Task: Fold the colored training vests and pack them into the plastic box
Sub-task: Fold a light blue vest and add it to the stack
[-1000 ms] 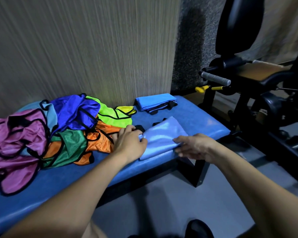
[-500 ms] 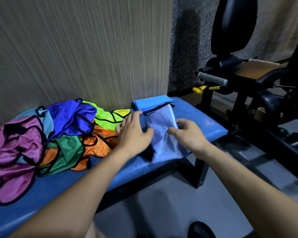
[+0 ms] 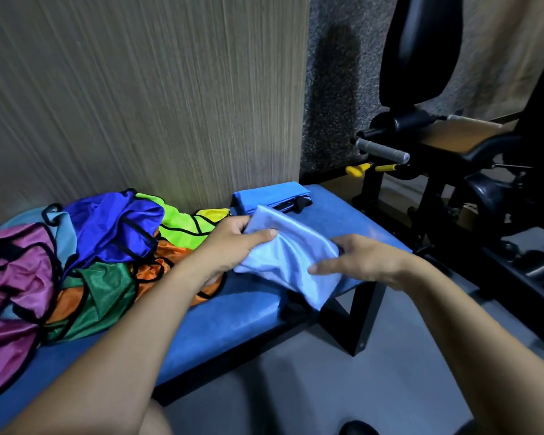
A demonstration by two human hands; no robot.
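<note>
— How many vests do you count?

— I see one light blue vest (image 3: 291,262) in my two hands, lifted over the tabletop (image 3: 233,315) near its front edge. My left hand (image 3: 230,243) pinches its upper left corner, thumb on top. My right hand (image 3: 361,262) grips its right edge, fingers reaching across the cloth. One folded blue vest (image 3: 269,196) lies just behind the held one, against the wall (image 3: 139,89). Left of the held vest sits a loose pile (image 3: 85,262); I count purple, royal blue, lime, orange and green in it, overlapping.

— Room to move?

— Bare blue padding shows in front of the held vest and to its right, up to the tabletop's right end. Beyond that end stands one black gym machine (image 3: 437,146).
</note>
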